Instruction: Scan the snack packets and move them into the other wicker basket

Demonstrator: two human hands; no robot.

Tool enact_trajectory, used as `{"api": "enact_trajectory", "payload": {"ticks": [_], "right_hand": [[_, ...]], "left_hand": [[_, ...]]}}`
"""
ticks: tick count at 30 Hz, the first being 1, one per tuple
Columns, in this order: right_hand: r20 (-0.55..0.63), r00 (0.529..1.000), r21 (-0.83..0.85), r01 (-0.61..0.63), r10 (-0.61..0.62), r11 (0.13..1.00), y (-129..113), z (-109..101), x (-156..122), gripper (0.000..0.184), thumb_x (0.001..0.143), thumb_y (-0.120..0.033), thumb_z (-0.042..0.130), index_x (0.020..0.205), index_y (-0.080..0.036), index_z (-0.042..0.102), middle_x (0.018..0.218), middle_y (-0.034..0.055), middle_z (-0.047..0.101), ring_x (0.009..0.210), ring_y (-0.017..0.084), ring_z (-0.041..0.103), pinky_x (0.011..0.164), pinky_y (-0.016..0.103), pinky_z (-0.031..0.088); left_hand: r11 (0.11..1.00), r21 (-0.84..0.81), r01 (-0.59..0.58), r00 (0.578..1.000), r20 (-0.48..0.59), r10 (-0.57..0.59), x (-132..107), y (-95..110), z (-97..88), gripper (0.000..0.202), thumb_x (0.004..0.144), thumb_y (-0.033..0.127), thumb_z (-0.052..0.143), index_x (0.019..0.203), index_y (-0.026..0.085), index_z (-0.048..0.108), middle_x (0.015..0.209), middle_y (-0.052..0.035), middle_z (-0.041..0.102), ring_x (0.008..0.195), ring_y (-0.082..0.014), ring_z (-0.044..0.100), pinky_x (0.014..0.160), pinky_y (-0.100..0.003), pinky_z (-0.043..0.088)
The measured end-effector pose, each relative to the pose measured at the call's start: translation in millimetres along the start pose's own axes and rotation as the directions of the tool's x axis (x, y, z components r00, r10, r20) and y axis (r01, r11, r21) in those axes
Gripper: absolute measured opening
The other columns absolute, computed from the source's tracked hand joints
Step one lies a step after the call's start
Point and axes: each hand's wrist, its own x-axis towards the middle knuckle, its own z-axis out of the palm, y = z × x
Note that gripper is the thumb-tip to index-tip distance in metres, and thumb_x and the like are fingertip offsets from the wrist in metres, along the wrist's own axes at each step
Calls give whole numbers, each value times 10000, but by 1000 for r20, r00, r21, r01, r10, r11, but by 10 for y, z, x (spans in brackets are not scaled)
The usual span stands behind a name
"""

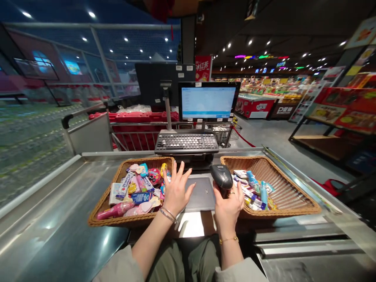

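Observation:
My left hand [178, 188] is open with its fingers spread, at the right edge of a wicker basket [102, 203] full of small packaged goods. Among these goods are a pink tube-shaped item [115, 210] and a blue box [142, 197]. A black barcode scanner [221, 177] stands upright in my right hand [229, 204], its head tilted forward and its handle mostly hidden by my fingers. Just right of it, a second wicker basket [289, 192] holds several small packets [255, 192] on its left side. Between the baskets lies a flat dark grey panel [201, 194].
Behind the baskets are a black keyboard [188, 143] and a lit monitor [209, 102]. A metal counter [58, 219] runs along the left. Past the monitor stands a metal cart [138, 137]. Shelves with red boxes [335, 107] stand at the right.

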Motion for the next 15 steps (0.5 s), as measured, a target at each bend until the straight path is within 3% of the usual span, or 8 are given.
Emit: {"api": "enact_trajectory", "payload": {"ticks": [7, 15], "right_hand": [[170, 980, 87, 88, -102, 992, -77, 103, -93, 481, 831, -579, 600, 1096, -186, 680, 1222, 142, 648, 1356, 346, 415, 1100, 583, 302], [325, 916, 156, 192, -234, 969, -105, 216, -188, 462, 842, -585, 585, 1068, -198, 694, 1213, 121, 668, 1362, 337, 406, 1095, 615, 303]], "left_hand": [[995, 44, 89, 996, 25, -90, -208, -335, -104, 476, 943, 378, 518, 1400, 251, 494, 1587, -67, 296, 1499, -320, 157, 1175, -673, 52], [967, 172, 187, 975, 91, -205, -485, -808, -300, 504, 930, 377, 537, 1412, 244, 474, 1588, -89, 291, 1493, -336, 169, 1162, -691, 67]]}}
